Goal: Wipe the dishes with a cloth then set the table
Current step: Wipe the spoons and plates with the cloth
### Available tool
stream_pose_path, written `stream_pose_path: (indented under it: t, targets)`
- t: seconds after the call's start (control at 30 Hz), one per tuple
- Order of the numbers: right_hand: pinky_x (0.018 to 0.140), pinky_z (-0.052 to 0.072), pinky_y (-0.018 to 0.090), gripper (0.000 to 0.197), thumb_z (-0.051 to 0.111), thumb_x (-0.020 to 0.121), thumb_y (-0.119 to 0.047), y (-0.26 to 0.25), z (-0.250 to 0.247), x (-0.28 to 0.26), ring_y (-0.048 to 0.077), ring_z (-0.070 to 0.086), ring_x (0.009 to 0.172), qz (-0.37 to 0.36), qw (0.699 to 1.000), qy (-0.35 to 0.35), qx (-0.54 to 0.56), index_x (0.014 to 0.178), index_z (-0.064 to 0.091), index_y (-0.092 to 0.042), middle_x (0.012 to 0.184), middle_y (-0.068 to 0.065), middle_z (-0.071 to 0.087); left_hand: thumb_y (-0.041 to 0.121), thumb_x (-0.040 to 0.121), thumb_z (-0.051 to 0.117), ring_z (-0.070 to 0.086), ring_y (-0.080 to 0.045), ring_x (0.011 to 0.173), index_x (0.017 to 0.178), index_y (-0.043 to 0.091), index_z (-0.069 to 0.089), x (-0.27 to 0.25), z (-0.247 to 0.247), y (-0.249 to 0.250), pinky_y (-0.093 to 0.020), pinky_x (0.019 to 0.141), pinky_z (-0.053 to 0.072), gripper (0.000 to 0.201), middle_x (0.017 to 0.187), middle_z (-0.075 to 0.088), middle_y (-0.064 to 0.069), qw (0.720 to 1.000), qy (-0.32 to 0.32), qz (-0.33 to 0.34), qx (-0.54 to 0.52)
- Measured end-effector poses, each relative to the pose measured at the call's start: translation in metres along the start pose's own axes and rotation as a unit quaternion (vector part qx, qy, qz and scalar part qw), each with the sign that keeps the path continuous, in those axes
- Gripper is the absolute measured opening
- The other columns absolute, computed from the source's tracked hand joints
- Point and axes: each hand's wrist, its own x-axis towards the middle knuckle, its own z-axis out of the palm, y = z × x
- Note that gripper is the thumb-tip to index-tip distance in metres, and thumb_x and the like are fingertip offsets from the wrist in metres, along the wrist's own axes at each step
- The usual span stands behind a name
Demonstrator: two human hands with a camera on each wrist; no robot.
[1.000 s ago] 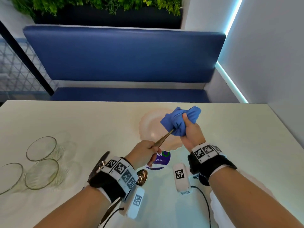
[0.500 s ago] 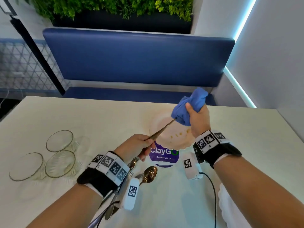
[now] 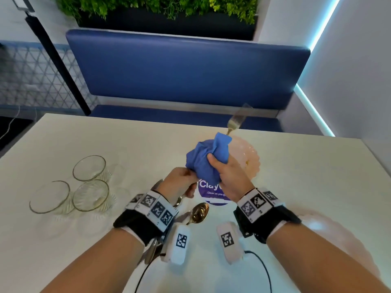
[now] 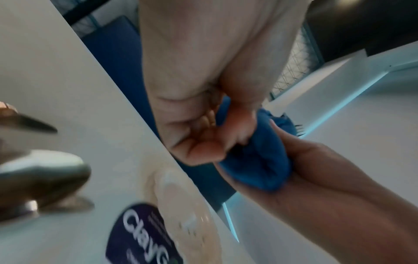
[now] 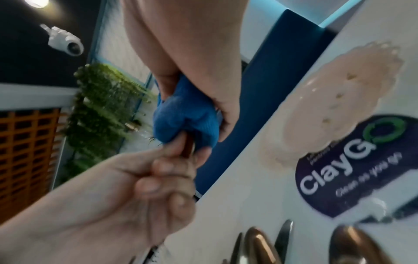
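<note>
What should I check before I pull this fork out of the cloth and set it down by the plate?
1. Left hand grips the handle end of the gold metal fork: ok.
2. Right hand holds the bunched blue cloth round the fork's shaft: ok.
3. Tines stick out past the cloth: ok.
4. Tines wiped clean: cannot tell, blurred.
5. Scalloped pale pink plate clean: not ok, specks on it.
6. Bare white table beside the plate: ok.
</note>
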Motion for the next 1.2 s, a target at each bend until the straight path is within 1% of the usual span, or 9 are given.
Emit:
stream_pose_path:
  t: [0.1, 0.17, 0.33, 0.5, 0.6, 0.8, 0.97, 1.07, 1.2]
  targets:
    - [0.071, 0.053, 0.015, 0.015, 0.056, 0.092, -0.016, -0.004, 0.002, -0.004, 0.01, 0.063, 0.082, -0.021, 0.991, -0.03, -0.13, 0.107, 0.059, -0.012, 0.096, 0.004, 0.066, 0.003, 0.088, 0.052, 0.058, -0.017, 0.079, 0.115, 0.016, 0.055, 0.0, -0.032, 0.011, -0.029, 0.068, 0.045, 0.03, 0.102, 0.063, -0.006, 0.998, 0.042, 0.007, -0.047]
    - [0.067, 0.05, 0.012, 0.019, 0.058, 0.091, -0.016, -0.002, 0.011, -0.009, 0.01, 0.061, 0.076, -0.028, 0.976, -0.061, -0.207, 0.107, 0.06, -0.006, 0.094, 0.008, 0.065, 0.014, 0.095, 0.045, 0.058, -0.015, 0.09, 0.115, 0.024, 0.058, -0.003, -0.045, 0.02, -0.029, 0.074, 0.044, 0.027, 0.107, 0.063, 0.001, 0.996, 0.005, 0.057, -0.063]
    - [0.074, 0.05, 0.036, 0.022, 0.061, 0.089, -0.017, 0.021, 0.034, -0.017, 0.025, 0.059, 0.079, -0.004, 0.953, -0.115, -0.279, 0.097, 0.061, 0.004, 0.089, 0.022, 0.065, 0.018, 0.097, 0.045, 0.058, -0.016, 0.078, 0.089, 0.016, 0.063, -0.012, -0.043, 0.003, -0.024, 0.065, 0.045, 0.02, 0.084, 0.064, -0.003, 0.993, 0.03, 0.067, -0.097]
    - [0.072, 0.05, 0.038, 0.027, 0.063, 0.088, -0.024, 0.04, 0.027, -0.024, 0.028, 0.063, 0.076, 0.057, 0.945, -0.13, -0.295, 0.092, 0.064, 0.003, 0.084, 0.016, 0.068, 0.037, 0.096, 0.042, 0.056, -0.017, 0.074, 0.086, 0.014, 0.062, -0.014, -0.047, -0.014, -0.028, 0.064, 0.044, 0.033, 0.08, 0.063, -0.003, 0.976, -0.014, -0.073, -0.206]
    - [0.058, 0.045, 0.019, 0.018, 0.064, 0.088, -0.023, 0.047, 0.024, -0.032, 0.005, 0.059, 0.057, 0.084, 0.934, -0.172, -0.302, 0.072, 0.06, -0.015, 0.062, -0.008, 0.064, 0.023, 0.095, 0.049, 0.053, -0.014, 0.065, 0.077, 0.014, 0.057, -0.009, -0.04, -0.024, -0.023, 0.053, 0.042, 0.022, 0.063, 0.064, 0.001, 0.966, 0.045, -0.101, -0.234]
    - [0.077, 0.046, 0.035, 0.033, 0.066, 0.085, -0.028, 0.05, 0.0, -0.042, 0.022, 0.06, 0.081, 0.125, 0.896, -0.23, -0.358, 0.094, 0.064, 0.003, 0.088, 0.013, 0.066, 0.022, 0.098, 0.042, 0.051, -0.013, 0.054, 0.069, 0.011, 0.05, 0.007, -0.06, -0.03, -0.028, 0.058, 0.041, 0.032, 0.05, 0.056, 0.001, 0.913, 0.155, -0.083, -0.369]
    - [0.093, 0.047, 0.037, 0.018, 0.059, 0.091, -0.021, 0.033, -0.047, -0.034, 0.024, 0.062, 0.099, 0.13, 0.949, -0.088, -0.272, 0.101, 0.063, -0.008, 0.102, 0.009, 0.068, 0.022, 0.094, 0.049, 0.05, -0.014, 0.062, 0.086, 0.007, 0.062, 0.005, -0.064, -0.046, -0.026, 0.058, 0.045, 0.021, 0.073, 0.056, -0.002, 0.993, 0.104, -0.028, -0.056]
    - [0.095, 0.046, 0.035, 0.017, 0.056, 0.092, -0.022, 0.009, -0.06, -0.021, 0.024, 0.061, 0.104, 0.107, 0.966, -0.022, -0.234, 0.104, 0.061, -0.011, 0.107, 0.009, 0.067, 0.019, 0.091, 0.056, 0.055, -0.015, 0.058, 0.093, 0.0, 0.063, -0.004, -0.028, -0.069, -0.024, 0.059, 0.047, 0.02, 0.072, 0.061, -0.005, 0.989, 0.047, -0.007, 0.138]
    - [0.094, 0.046, 0.034, 0.015, 0.056, 0.092, -0.021, -0.01, -0.073, -0.012, 0.021, 0.061, 0.099, 0.079, 0.967, 0.006, -0.243, 0.101, 0.062, -0.011, 0.104, 0.008, 0.067, 0.016, 0.087, 0.063, 0.054, -0.003, 0.064, 0.1, 0.016, 0.052, -0.002, -0.002, -0.094, -0.007, 0.052, 0.046, 0.017, 0.078, 0.056, 0.006, 0.967, 0.079, 0.022, 0.242]
